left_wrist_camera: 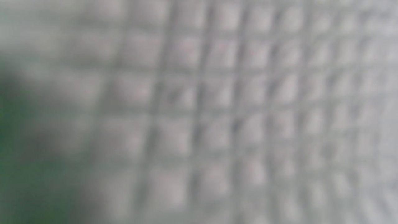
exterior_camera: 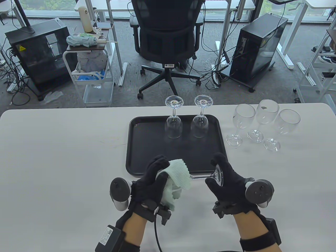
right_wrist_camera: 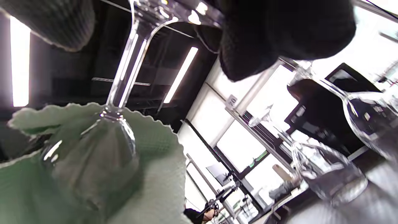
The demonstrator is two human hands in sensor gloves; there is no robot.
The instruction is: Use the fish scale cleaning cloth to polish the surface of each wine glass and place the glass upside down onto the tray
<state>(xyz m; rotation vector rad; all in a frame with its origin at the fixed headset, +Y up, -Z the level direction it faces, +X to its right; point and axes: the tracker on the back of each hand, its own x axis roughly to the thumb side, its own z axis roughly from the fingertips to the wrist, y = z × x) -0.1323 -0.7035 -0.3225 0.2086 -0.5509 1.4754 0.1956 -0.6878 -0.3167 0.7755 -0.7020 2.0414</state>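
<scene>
The held wine glass [exterior_camera: 207, 177] lies on its side above the counter [exterior_camera: 52, 157], at the near edge of the tray [exterior_camera: 136, 147], long axis left to right, foot toward the right. The right hand [exterior_camera: 225, 181] pinches the foot; the left hand [exterior_camera: 153, 181] wraps the cloth [exterior_camera: 178, 173] round the bowl. The right wrist view shows the bowl [right_wrist_camera: 93, 165] inside the green cloth; the left wrist view shows only blurred weave

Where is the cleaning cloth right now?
In the table view, the cleaning cloth is in the left hand, wrapped around the held glass's bowel-end, just before the tray's near edge.
</scene>
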